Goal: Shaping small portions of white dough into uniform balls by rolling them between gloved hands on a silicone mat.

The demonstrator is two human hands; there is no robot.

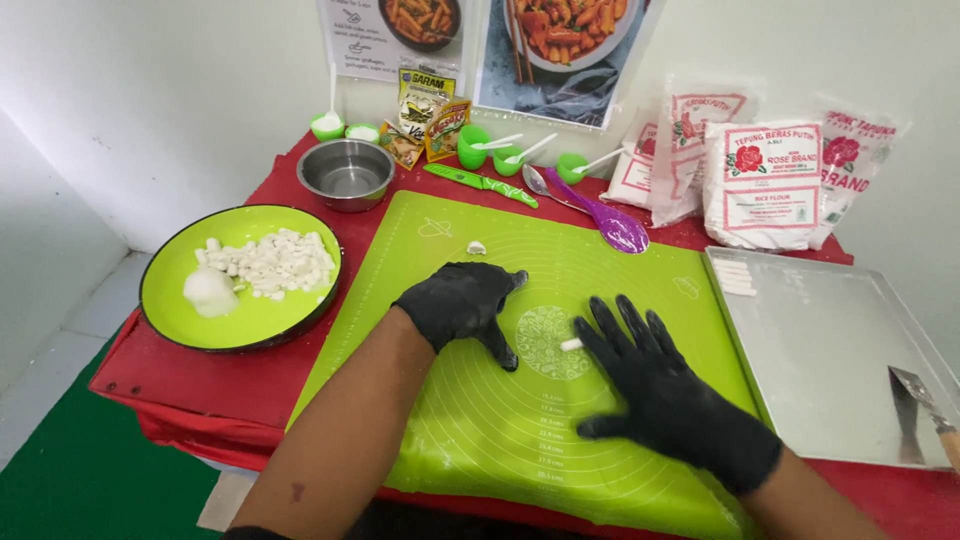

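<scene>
Both my hands wear black gloves over a lime-green silicone mat [500,420]. My right hand [665,395] lies flat with fingers spread; a small white dough piece [571,344] peeks out at its index fingertip. My left hand [465,303] rests loosely curled on the mat just left of it, holding nothing. Another small dough bit [476,248] lies farther back on the mat. A green plate [180,295] at the left holds a white dough lump [210,291] and several cut dough pieces [275,262].
A metal tray [830,350] at the right holds a few rolled dough sticks [735,278] and a scraper [925,405]. Behind the mat: steel bowl [346,172], green knife [480,184], purple spoon [612,222], small green cups [474,146], flour bags [765,180]. All on a red-covered table [130,375].
</scene>
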